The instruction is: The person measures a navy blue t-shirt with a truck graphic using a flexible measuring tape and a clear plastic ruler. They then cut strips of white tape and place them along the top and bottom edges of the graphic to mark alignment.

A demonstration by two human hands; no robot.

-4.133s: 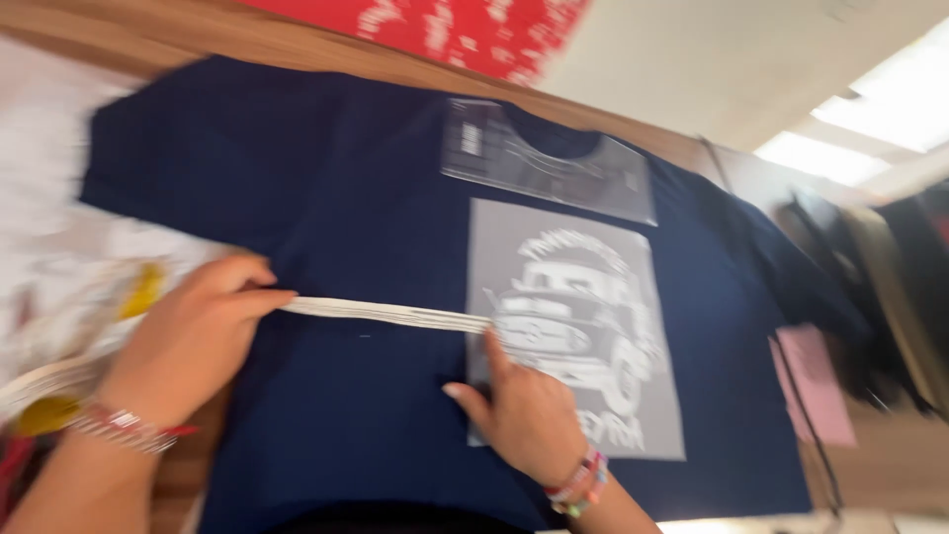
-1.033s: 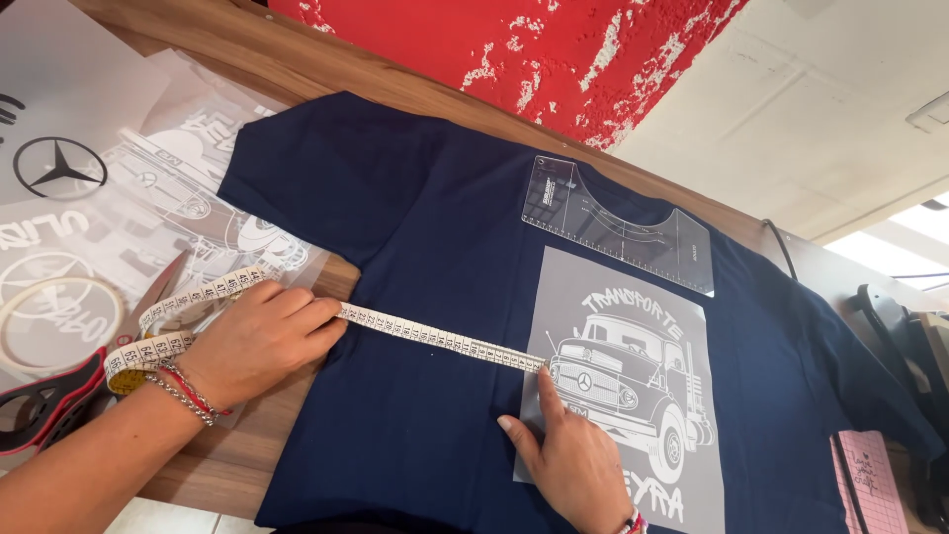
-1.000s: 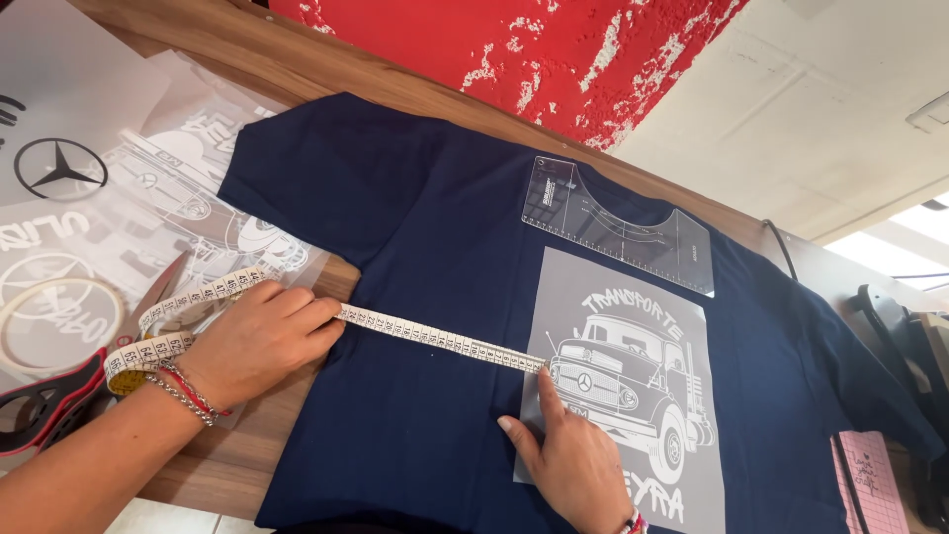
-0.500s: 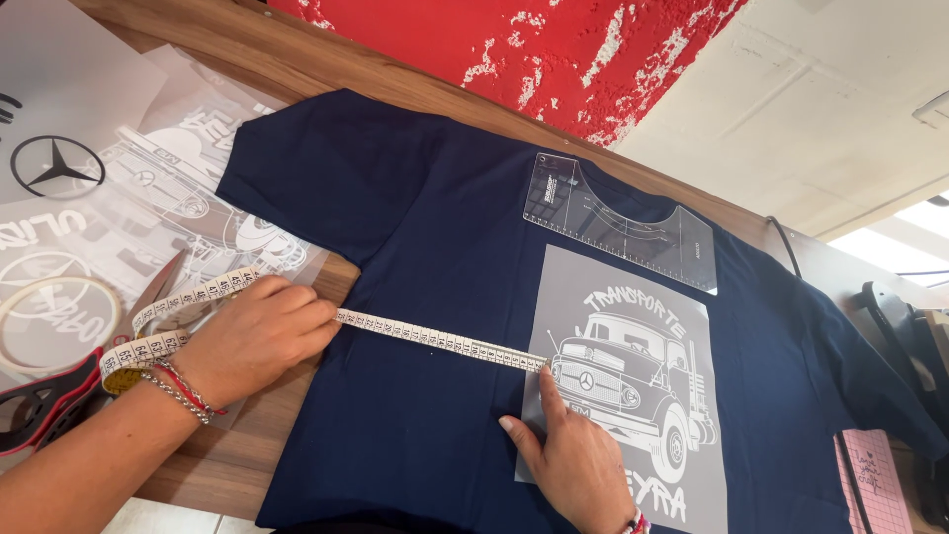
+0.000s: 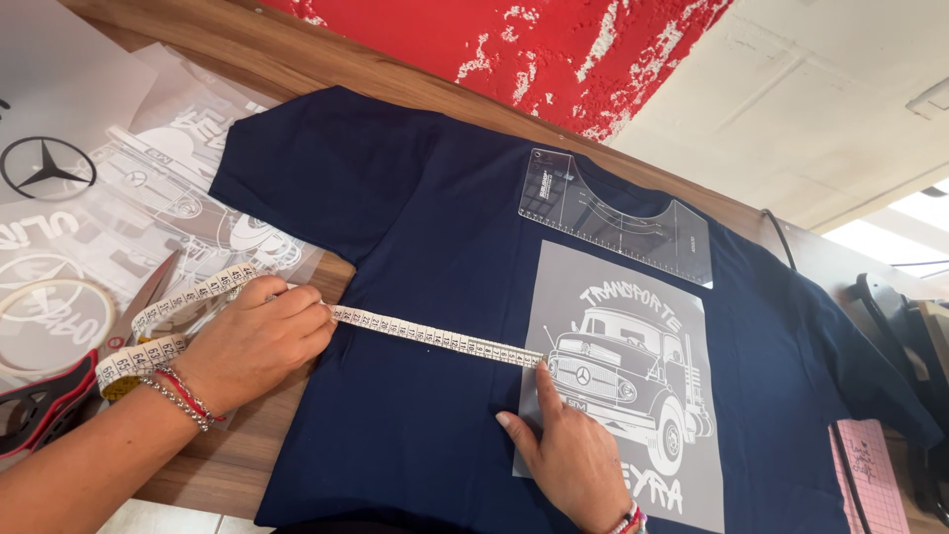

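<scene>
Now left hand [image 5: 255, 341] fingers pinch tape measure [image 5: 435, 339] at shirt [image 5: 415, 218] edge; right hand [image 5: 573, 455] fingers, spread loose, press its end onto print sheet [image 5: 633, 297].

A navy t-shirt [image 5: 415, 247] carries a grey truck print [image 5: 623, 366], crossed by a white measuring tape [image 5: 435, 339].

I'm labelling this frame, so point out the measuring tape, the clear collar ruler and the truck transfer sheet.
measuring tape [image 5: 435, 338]: head view, on the taut stretch between the hands.
clear collar ruler [image 5: 633, 225]: head view, on its flat middle below the neckline.
truck transfer sheet [image 5: 618, 368]: head view, on the truck picture.
</scene>
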